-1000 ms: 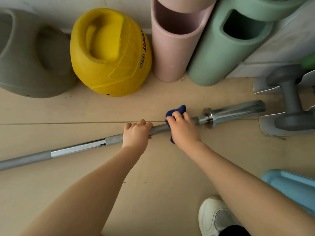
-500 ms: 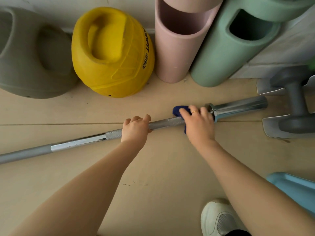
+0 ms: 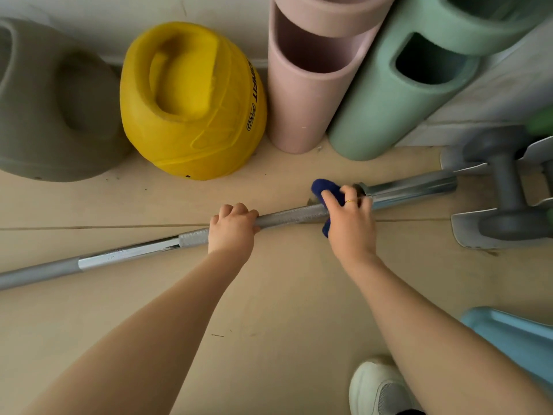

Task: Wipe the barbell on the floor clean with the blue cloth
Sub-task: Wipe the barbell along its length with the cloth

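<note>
Barbell lies diagonally on the floor. Left hand curls round the knurled shaft, steadying it. Right hand clamps the blue cloth round the shaft at the collar. Mid-wipe; the sleeve likely comes next.

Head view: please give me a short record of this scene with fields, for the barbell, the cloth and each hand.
barbell: lies on the floor, slanting, its sleeve end to the right
blue cloth: wrapped over the bar beside the collar
right hand: grips the blue cloth around the bar
left hand: grips the bare shaft, apart from the cloth
behind: yellow kettlebell, pink roller, green roller
</note>
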The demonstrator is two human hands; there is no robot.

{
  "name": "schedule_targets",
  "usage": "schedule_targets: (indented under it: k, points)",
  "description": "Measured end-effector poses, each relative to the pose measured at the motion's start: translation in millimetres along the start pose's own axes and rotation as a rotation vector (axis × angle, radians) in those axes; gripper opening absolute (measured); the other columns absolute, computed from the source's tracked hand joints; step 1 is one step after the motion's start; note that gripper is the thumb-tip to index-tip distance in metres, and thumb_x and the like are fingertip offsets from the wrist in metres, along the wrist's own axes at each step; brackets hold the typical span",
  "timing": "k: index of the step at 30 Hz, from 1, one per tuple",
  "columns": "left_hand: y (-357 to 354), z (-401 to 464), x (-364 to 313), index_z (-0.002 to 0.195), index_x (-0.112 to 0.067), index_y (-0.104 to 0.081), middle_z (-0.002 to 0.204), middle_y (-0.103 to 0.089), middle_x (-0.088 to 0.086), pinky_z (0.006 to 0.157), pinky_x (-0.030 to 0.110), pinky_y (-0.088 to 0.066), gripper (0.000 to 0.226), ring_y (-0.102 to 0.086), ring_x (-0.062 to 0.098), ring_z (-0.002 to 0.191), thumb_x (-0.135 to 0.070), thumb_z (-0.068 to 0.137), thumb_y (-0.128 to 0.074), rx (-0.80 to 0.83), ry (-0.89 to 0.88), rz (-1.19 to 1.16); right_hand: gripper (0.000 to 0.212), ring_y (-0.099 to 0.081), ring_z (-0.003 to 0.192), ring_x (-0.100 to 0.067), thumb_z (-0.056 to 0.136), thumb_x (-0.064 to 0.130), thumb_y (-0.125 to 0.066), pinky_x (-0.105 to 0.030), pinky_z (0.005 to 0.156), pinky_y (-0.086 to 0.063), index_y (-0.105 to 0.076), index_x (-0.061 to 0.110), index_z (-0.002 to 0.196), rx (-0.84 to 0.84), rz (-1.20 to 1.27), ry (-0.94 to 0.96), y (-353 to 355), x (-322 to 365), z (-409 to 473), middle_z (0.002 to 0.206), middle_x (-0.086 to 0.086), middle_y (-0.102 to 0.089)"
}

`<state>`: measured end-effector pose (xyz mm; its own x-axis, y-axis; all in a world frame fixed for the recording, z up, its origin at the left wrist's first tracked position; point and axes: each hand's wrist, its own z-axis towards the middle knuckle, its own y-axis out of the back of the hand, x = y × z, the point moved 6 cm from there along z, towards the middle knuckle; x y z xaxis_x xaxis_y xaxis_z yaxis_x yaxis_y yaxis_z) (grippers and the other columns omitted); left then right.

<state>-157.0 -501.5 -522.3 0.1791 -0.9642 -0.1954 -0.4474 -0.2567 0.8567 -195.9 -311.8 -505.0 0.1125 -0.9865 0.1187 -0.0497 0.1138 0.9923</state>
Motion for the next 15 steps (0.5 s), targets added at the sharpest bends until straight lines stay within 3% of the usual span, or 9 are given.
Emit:
schedule_targets:
  k: [2,7,9,12,15]
  points:
    - [1,0,-2,0.129,-0.021,-0.052,0.124,-0.050,0.002,0.093,0.034,-0.032,0.032,-0.039,0.026,0.117,-0.027,0.099,-0.040,-0.001,-0.007,0.012,0.055,-0.054,0.081,-0.043,0.060,-0.008,-0.071,-0.042,0.063,-0.051,-0.062,0.013,0.109,0.025,0.054,-0.030,-3,18,-9,0.116,-0.022,-0.057]
    - [7,5,0,0.127,-0.026,-0.052,0.121,-0.053,0.001,0.094,0.034,-0.033,0.031,-0.039,0.026,0.116,-0.028,0.099,-0.040,0.015,-0.018,0.034,0.068,-0.057,0.076,-0.039,0.054,-0.003,-0.078,-0.037,0.053,-0.051,-0.062,0.018,0.117,0.104,0.011,0.291,-10,36,-20,0.115,-0.019,-0.060]
    - [10,8,1,0.126,-0.025,-0.053,0.120,-0.053,0.003,0.094,0.035,-0.034,0.030,-0.039,0.027,0.116,-0.028,0.099,-0.040,0.041,0.016,0.000,0.067,-0.054,0.083,-0.040,0.061,-0.004,-0.074,-0.041,0.063,-0.050,-0.059,0.022,0.121,0.107,-0.006,0.236,-5,18,-5,0.121,-0.018,-0.057]
    - [12,11,1,0.128,-0.023,-0.053,0.121,-0.054,0.004,0.094,0.035,-0.034,0.032,-0.040,0.027,0.117,-0.031,0.099,-0.040,0.051,0.012,0.039,0.062,-0.044,0.104,-0.038,0.079,0.001,-0.062,-0.042,0.085,-0.041,-0.045,0.026,0.134,0.100,-0.032,0.003,-7,1,10,0.138,-0.015,-0.041]
    - [11,11,0,0.129,-0.020,-0.050,0.125,-0.052,0.005,0.097,0.035,-0.034,0.035,-0.041,0.026,0.119,-0.034,0.098,-0.041,0.050,-0.010,0.083,0.047,-0.049,0.095,-0.041,0.076,0.002,-0.065,-0.042,0.081,-0.045,-0.057,0.018,0.120,0.087,0.022,-0.095,-8,31,-3,0.131,-0.021,-0.046]
